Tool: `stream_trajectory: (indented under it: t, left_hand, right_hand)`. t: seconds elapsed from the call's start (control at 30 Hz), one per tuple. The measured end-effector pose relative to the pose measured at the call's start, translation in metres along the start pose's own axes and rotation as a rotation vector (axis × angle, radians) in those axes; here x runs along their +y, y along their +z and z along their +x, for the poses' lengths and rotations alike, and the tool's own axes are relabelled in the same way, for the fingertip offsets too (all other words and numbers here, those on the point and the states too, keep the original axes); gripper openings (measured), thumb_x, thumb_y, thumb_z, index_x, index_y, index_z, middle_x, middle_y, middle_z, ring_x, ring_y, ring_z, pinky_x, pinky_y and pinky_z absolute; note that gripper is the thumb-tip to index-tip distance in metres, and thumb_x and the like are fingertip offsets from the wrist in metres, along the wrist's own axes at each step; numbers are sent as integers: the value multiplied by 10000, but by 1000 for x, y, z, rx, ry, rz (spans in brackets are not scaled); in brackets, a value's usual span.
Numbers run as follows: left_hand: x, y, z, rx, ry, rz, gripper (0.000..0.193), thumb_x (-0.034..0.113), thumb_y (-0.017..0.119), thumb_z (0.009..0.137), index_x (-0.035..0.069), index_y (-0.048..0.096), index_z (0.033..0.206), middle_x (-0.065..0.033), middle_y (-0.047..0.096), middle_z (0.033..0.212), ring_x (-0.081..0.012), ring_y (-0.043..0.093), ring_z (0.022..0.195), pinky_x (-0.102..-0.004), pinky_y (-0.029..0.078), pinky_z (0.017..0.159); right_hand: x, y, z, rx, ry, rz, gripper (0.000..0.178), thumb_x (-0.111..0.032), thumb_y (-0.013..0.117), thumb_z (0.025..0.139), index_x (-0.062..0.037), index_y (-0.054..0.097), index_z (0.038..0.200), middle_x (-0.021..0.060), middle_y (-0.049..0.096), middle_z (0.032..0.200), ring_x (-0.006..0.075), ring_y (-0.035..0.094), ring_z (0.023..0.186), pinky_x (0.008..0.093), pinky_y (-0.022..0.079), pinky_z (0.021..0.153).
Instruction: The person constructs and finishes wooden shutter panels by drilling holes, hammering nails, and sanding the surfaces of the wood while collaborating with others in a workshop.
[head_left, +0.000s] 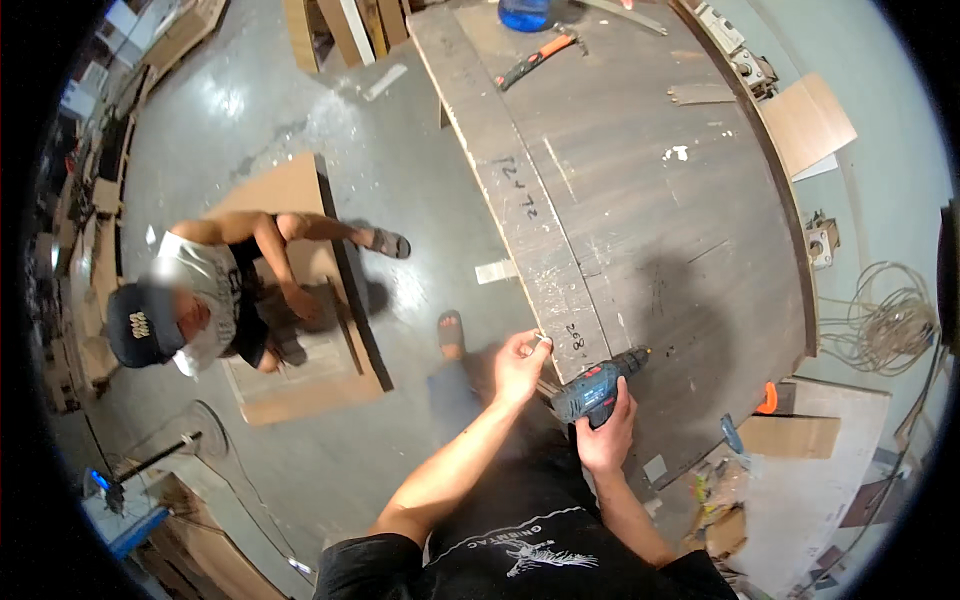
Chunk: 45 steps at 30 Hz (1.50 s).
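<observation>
A dark blue-green cordless drill (590,391) is gripped in my right hand (608,440). Its chuck points to the right, over the near end of a brown wooden worktable (690,210). My left hand (520,368) is closed in a pinch beside the table's left edge. Something small and pale shows at its fingertips, too small to name. Dark handwriting and a long straight seam mark the tabletop close to both hands.
On the far tabletop lie an orange-and-black hammer (536,61) and a blue container (524,14). Wood scraps (702,95) lie by the right edge. Left of me, a person (215,275) sits low beside boards. A cable coil (895,305) and a standing fan (180,450) are at the sides.
</observation>
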<state>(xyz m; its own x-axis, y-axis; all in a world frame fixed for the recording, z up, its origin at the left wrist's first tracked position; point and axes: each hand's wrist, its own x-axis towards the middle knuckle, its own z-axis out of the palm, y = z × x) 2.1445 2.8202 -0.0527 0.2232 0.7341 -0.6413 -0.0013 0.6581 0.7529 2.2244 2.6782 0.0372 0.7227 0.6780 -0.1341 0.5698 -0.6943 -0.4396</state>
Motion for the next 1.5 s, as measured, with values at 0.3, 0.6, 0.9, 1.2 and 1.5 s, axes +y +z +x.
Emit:
stream_trajectory:
  t: [0.3,0.6,0.9,1.2,1.5]
  left_hand:
    - [39,-51,-10,-205,-144,-26,275,34,585,897,70,508,1158,-19,528,734,-100,472,591,-240,371,528]
    - [75,-124,-8,-385,-321,-440,122,225,523,950,126,500,1017,-27,529,808,-146,484,661,-298,416,602]
    - [133,-138,19,-430,-188,-284,188,89,588,971,125,461,836,1,483,649,-97,363,529,-252,296,489]
    - [201,-115,68,-519,-198,-21,180,143,518,1018,101,514,1192,2,511,700,-97,442,593,-232,352,535]
    - [285,-81,104,-618,-320,94,157,243,521,1020,96,542,969,-9,577,760,-117,528,677,-243,418,598]
  right_hand:
    - [7,-24,12,-111,-11,205,937,-90,778,684,-190,332,1502,175,460,1236,389,534,1151,488,478,964]
    - [37,-50,141,137,-206,231,870,36,735,643,-152,465,1448,115,535,1105,304,549,1079,411,465,966]
    - [32,-23,235,136,179,-63,724,-98,706,770,-174,446,1442,120,494,1389,351,488,1249,460,392,1075]
    - [-117,12,350,291,-222,310,413,-173,720,824,-76,629,1215,159,616,1196,337,581,1111,416,466,961]
    - [-260,105,465,-61,-15,612,653,-327,670,851,-81,454,1416,203,494,1417,377,474,1306,466,400,1078]
